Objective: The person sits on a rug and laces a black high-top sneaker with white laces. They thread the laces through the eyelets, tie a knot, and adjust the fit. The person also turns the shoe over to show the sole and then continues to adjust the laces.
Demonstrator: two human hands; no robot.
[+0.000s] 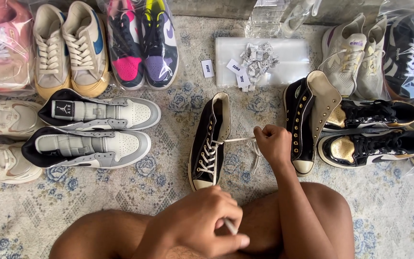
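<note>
A black high-top canvas shoe (210, 141) with gold eyelets lies on the carpet in front of me, partly laced with a white lace (238, 139). My right hand (273, 144) pinches one end of the lace, pulled taut to the right of the shoe. My left hand (198, 223) is closed on the other lace end near my knees, just below the shoe's toe. Its unlaced twin (306, 120) lies to the right, beside my right hand.
Grey and white high-tops (97, 129) lie to the left, black and gold shoes (372, 132) to the right. Bagged and loose sneakers (73, 45) line the back. A clear bag with small paper packets (260, 58) and white tags (208, 68) sits behind the shoe.
</note>
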